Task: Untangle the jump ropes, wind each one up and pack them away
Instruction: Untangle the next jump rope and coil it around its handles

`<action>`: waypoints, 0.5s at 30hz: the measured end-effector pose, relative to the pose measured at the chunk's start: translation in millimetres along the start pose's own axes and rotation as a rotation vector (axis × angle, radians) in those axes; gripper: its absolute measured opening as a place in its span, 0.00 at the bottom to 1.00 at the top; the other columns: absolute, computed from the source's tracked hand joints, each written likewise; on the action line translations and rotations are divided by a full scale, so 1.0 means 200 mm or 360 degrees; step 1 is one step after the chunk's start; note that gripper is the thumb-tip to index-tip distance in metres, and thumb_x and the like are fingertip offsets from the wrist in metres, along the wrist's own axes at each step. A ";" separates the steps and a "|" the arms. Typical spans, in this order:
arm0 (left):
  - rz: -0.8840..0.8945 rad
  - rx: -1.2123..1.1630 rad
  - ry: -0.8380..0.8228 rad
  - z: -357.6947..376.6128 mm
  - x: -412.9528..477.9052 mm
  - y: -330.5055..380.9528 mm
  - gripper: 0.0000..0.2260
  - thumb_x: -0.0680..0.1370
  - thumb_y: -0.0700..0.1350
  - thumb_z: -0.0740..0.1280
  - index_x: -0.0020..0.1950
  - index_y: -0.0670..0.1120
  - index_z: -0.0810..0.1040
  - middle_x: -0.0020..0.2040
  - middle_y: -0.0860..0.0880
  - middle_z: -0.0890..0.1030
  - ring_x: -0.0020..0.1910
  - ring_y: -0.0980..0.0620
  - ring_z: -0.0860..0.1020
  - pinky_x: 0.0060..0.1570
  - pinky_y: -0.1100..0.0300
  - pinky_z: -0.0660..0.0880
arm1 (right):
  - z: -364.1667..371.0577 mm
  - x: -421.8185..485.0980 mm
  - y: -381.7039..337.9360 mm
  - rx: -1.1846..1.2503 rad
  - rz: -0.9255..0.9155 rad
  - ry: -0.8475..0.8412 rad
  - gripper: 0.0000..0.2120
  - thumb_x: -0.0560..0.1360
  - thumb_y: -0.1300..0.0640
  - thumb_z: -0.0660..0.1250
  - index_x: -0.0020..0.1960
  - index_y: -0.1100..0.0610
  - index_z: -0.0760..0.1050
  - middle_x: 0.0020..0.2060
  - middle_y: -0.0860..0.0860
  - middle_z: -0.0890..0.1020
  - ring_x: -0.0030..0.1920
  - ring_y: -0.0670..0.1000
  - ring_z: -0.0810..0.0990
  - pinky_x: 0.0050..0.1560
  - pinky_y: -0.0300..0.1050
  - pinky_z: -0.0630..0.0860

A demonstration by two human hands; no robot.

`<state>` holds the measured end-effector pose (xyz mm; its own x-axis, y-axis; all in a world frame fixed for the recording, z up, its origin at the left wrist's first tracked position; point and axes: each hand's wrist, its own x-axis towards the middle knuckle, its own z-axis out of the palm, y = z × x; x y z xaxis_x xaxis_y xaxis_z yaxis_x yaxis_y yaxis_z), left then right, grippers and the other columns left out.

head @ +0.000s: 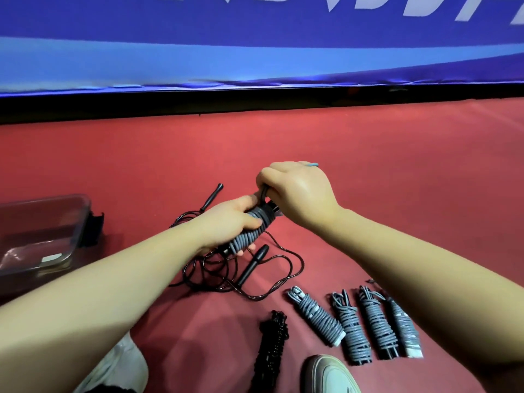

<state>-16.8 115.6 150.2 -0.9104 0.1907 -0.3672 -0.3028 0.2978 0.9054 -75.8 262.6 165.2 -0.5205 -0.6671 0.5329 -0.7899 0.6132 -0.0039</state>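
Storage box [42, 231] of clear, smoky plastic sits at the left edge of the red floor [397, 171], open at the top, with a black latch [95, 229] on its right wall. Just right of it, the left hand [229, 222] is wrapped around a grey wound rope [252, 231], held above the floor near the middle. This bundle is a tight, ribbed coil of matte cord, and its long axis slants from the near left up to the far right. At its upper end the right hand [295, 191] is curled, fingers pinching a dark loop of the cord. Beneath both hands a loose black rope [283, 276] lies in thin, glossy tangled loops. One slim tapered handle [212, 197] points away from the person, the other handle [252, 263] lies slanted just under the held bundle. Nearer the person, a black wound rope [272, 344] lies lengthwise, knobbly in texture. To its right, four more grey bundles [314, 316] [351, 327] [375, 324] [404, 327] lie side by side in a row, each slanting from far left to near right. A pale shoe [329, 375] rests at the near edge just in front of them. A blue banner [255, 52] above a black strip closes off the floor's far edge.
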 end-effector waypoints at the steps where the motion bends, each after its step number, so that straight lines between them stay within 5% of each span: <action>1: 0.0006 -0.0033 0.0026 0.00 0.00 0.00 0.23 0.79 0.36 0.60 0.69 0.58 0.67 0.53 0.39 0.80 0.36 0.44 0.79 0.31 0.56 0.75 | 0.01 0.00 0.00 0.0031 -0.0020 0.0009 0.07 0.66 0.59 0.59 0.38 0.57 0.77 0.32 0.52 0.78 0.34 0.57 0.79 0.28 0.43 0.73; 3: 0.0043 0.0022 0.0138 -0.02 0.02 -0.01 0.23 0.79 0.36 0.60 0.68 0.58 0.68 0.51 0.42 0.80 0.38 0.44 0.80 0.36 0.53 0.77 | 0.01 -0.02 0.03 0.0161 -0.0083 0.0021 0.07 0.70 0.61 0.62 0.42 0.57 0.78 0.41 0.52 0.81 0.48 0.57 0.81 0.50 0.50 0.76; 6: 0.0074 0.0261 0.0380 -0.09 0.03 -0.03 0.24 0.79 0.37 0.60 0.72 0.58 0.65 0.58 0.47 0.77 0.46 0.42 0.80 0.45 0.49 0.77 | -0.01 -0.09 0.04 0.0784 0.0034 -0.0269 0.08 0.74 0.57 0.65 0.52 0.54 0.79 0.59 0.50 0.78 0.69 0.50 0.69 0.71 0.49 0.60; 9: 0.0003 0.0687 0.0555 -0.20 0.03 -0.08 0.23 0.79 0.41 0.59 0.72 0.60 0.65 0.54 0.50 0.75 0.43 0.44 0.80 0.44 0.54 0.75 | -0.07 -0.15 0.04 0.2030 0.0557 -0.0506 0.06 0.72 0.58 0.69 0.48 0.51 0.81 0.55 0.50 0.81 0.63 0.49 0.75 0.66 0.44 0.69; 11: -0.0050 0.1026 0.0635 -0.24 0.02 -0.11 0.24 0.79 0.45 0.58 0.73 0.62 0.61 0.62 0.53 0.75 0.49 0.46 0.79 0.48 0.57 0.73 | -0.09 -0.17 0.09 0.2688 0.1098 -0.0661 0.06 0.70 0.56 0.67 0.43 0.53 0.83 0.47 0.52 0.84 0.53 0.52 0.82 0.55 0.48 0.78; 13: -0.0054 0.1205 0.0691 -0.26 0.02 -0.12 0.24 0.80 0.45 0.56 0.75 0.60 0.58 0.73 0.55 0.67 0.66 0.48 0.72 0.60 0.56 0.69 | -0.09 -0.17 0.14 0.2535 0.1578 -0.0775 0.10 0.74 0.54 0.62 0.41 0.54 0.81 0.40 0.51 0.82 0.39 0.48 0.83 0.39 0.42 0.81; 15: -0.0019 0.1354 0.0714 -0.27 0.01 -0.11 0.24 0.81 0.44 0.55 0.76 0.58 0.57 0.75 0.58 0.61 0.71 0.51 0.65 0.65 0.55 0.66 | -0.06 -0.18 0.18 0.1938 0.1676 -0.0699 0.10 0.79 0.53 0.60 0.43 0.54 0.76 0.39 0.50 0.78 0.33 0.45 0.78 0.34 0.37 0.76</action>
<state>-26.4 58.9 140.3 -0.9851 -0.1398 -0.0997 -0.1675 0.9100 0.3792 -82.2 313.8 156.6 -0.8317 -0.3937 -0.3915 0.2775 0.3160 -0.9073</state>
